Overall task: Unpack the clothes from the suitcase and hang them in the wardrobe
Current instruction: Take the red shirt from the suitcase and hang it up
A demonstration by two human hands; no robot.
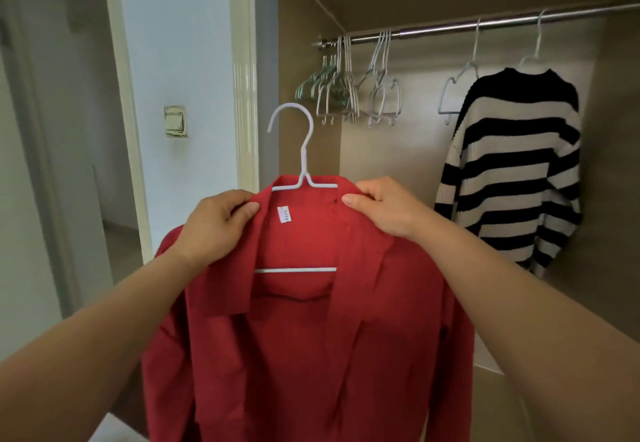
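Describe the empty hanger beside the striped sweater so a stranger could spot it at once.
Find the shiny metal rail across the top of the open wardrobe. Toward its right end hangs a black-and-white striped knitted sweater; immediately left of it is a thin white wire hanger. It hangs alone and bare, while the other empty hangers are bunched at the rail's left end.

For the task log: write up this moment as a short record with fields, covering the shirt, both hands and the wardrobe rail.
held item: red shirt on a white hanger, not yet on the rail
left hand: pinches the collar's left side
right hand: pinches the collar's right side
already hung: striped sweater, toward the rail's right end
spare: empty hangers bunched at the rail's left end
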